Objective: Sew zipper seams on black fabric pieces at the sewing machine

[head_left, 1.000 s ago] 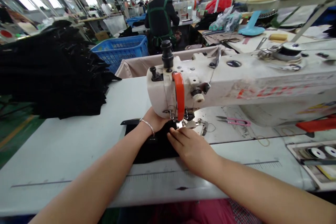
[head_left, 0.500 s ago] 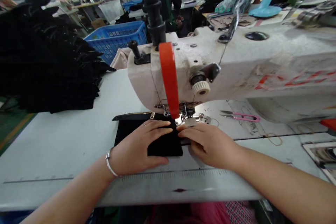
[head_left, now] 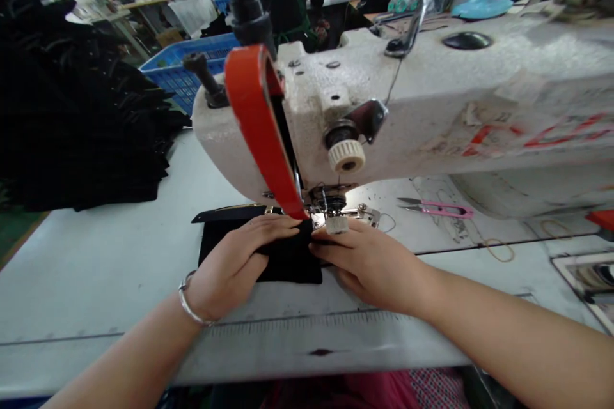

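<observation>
thumb drawn in since the earlier frame, the left hand lies loosely spread on the cloth, at the machine's seven o'clock. right hand touches its three-o'clock edge; whether that grip pinches, i cannot tell.

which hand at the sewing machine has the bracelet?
The left hand: a silver-coloured bracelet circles its wrist, whereas the right hand has a bare wrist.

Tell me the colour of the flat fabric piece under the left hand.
The flat fabric piece is black, best seen in the head view.
</observation>
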`<state>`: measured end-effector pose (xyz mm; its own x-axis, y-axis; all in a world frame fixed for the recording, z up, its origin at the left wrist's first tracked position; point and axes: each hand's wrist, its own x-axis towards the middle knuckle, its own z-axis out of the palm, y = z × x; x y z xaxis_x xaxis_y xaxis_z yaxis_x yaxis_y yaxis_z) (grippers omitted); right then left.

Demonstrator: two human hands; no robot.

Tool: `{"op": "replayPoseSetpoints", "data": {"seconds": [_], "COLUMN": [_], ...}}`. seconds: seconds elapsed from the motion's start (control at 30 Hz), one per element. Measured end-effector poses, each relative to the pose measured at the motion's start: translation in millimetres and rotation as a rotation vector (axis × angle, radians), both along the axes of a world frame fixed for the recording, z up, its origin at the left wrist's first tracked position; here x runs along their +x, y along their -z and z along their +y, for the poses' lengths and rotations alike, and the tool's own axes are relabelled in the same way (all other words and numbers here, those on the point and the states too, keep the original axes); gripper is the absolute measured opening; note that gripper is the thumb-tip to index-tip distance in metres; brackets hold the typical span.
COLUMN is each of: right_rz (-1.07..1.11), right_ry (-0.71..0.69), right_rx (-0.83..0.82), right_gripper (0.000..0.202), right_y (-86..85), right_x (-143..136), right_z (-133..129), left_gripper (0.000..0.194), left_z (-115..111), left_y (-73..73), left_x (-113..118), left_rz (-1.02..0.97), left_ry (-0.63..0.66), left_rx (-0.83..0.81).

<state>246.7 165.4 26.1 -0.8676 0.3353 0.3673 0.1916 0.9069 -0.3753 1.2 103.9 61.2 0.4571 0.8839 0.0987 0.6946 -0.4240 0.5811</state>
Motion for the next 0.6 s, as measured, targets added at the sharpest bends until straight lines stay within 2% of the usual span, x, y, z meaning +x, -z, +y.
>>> {"op": "replayPoseSetpoints", "data": {"seconds": [0.13, 0.23, 0.37, 0.47, 0.6], "right_rz": [-0.038, -0.021, -0.070, -0.150, -0.109], "right_ry": [0.001, 0.090, 0.294, 0.315, 0.293], "right_rx": [0.007, 0.035, 0.029, -0.037, -0.019], "right_gripper": [0.029, 0.027, 0.025, 0.023, 0.028], "right_y": [-0.1, -2.4, -8.3, -10.9, -10.0], "right_x": [1, 2, -3, -7, -8], "right_z": [0, 3, 8, 10, 9], "left_gripper": [0.062, 0.070, 0.076, 0.080, 0.080], "left_z": [-3, -4, -4, -5, -6], "left_y": [2.3, 7.1, 12.7, 14.4, 14.0], "left_x": [16, 27, 29, 28, 30], "left_rz": [0.243, 0.338, 0.383, 0.383, 0.394], "left_ry": [0.027, -0.017, -0.014, -0.016, -0.044], "left_rx": [0.132, 0.175, 0.159, 0.152, 0.122]}}
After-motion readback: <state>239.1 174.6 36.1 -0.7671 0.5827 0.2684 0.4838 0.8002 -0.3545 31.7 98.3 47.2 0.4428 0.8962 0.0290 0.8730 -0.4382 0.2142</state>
